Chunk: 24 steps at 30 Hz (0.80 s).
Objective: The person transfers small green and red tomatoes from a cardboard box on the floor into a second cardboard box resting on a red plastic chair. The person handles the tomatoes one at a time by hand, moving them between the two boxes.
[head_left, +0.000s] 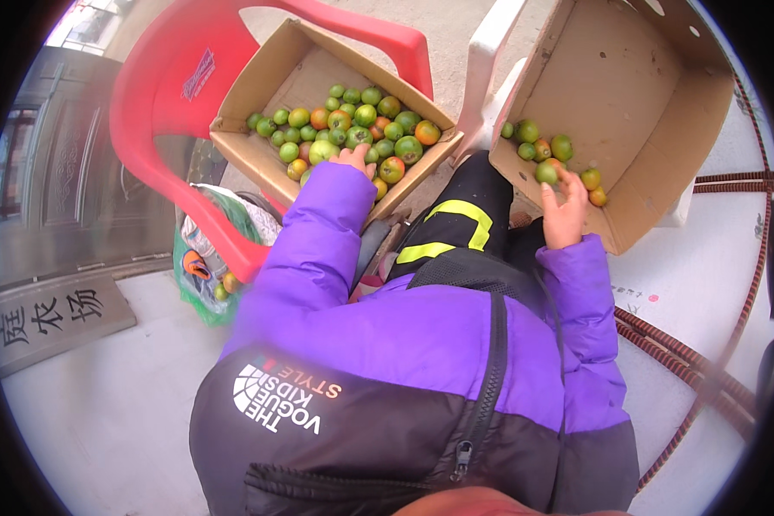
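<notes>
Left hand (357, 161) curled among tomatoes (408, 150) in the fuller box (251, 153); couldn't tell whether it gripped one. Right hand (565, 209) hung loosely open just beside a green tomato (546, 173) in the other box (593, 86). Red chair (146, 95) raised the fuller box, likely for easy reach.

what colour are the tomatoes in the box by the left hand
The tomatoes are mostly green, with some orange or reddish; best seen in the head view.

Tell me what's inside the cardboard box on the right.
The cardboard box holds several green and orange tomatoes, gathered toward its near left side. The right hand is at them; anything directly beneath it is covered.
</notes>
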Each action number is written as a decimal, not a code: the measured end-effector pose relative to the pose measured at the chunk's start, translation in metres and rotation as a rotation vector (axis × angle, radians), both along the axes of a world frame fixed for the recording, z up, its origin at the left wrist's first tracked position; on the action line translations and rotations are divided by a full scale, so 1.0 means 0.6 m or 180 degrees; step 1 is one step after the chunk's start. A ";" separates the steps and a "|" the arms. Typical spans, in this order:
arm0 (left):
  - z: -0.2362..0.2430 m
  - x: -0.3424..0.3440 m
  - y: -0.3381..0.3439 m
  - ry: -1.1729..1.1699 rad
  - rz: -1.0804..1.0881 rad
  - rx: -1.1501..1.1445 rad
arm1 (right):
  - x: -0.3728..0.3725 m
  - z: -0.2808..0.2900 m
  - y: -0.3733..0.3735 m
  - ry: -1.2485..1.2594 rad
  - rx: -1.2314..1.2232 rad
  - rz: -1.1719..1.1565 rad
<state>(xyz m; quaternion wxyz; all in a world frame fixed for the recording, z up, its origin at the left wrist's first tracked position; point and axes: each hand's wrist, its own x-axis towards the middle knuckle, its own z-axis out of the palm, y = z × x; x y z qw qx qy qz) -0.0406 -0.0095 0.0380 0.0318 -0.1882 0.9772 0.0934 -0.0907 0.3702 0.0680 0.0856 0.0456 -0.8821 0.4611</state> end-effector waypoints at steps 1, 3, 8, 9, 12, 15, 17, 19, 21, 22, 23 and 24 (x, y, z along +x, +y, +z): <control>-0.004 -0.001 -0.001 -0.0029 0.0018 0.0040 | 0.005 -0.003 -0.007 -0.0214 -0.0164 0.0099; -0.001 -0.006 0.003 0.0160 0.0030 0.0144 | 0.018 -0.002 -0.024 -0.0592 -0.0559 0.0318; 0.030 -0.011 0.028 0.1150 -0.0552 0.0782 | 0.033 0.025 -0.044 -0.1291 -0.0894 0.0835; 0.034 -0.008 0.038 0.1509 -0.0688 0.1019 | 0.037 0.030 -0.048 -0.1569 -0.1056 0.0891; 0.032 0.002 0.059 0.1295 -0.0717 0.0515 | 0.047 0.035 -0.065 -0.1539 -0.1243 0.1411; 0.019 0.008 0.040 0.0590 -0.0145 0.0228 | 0.052 0.036 -0.068 -0.1602 -0.0945 0.1447; 0.006 0.012 0.023 0.0514 -0.0346 0.0253 | 0.052 0.034 -0.065 -0.1670 -0.0935 0.1323; 0.000 0.008 0.012 0.0467 -0.0313 0.0286 | 0.051 0.032 -0.061 -0.1654 -0.1024 0.1327; 0.009 0.001 0.016 0.0447 -0.0189 0.0408 | 0.050 0.032 -0.058 -0.1669 -0.1004 0.1339; 0.020 0.000 0.025 0.0627 -0.0134 0.0438 | 0.051 0.033 -0.058 -0.1670 -0.0953 0.1367; 0.037 -0.001 0.036 0.0820 -0.0151 0.0532 | 0.050 0.035 -0.060 -0.1696 -0.0865 0.1381; 0.058 -0.003 0.049 0.0796 -0.0045 0.0660 | 0.049 0.039 -0.062 -0.1685 -0.0972 0.1410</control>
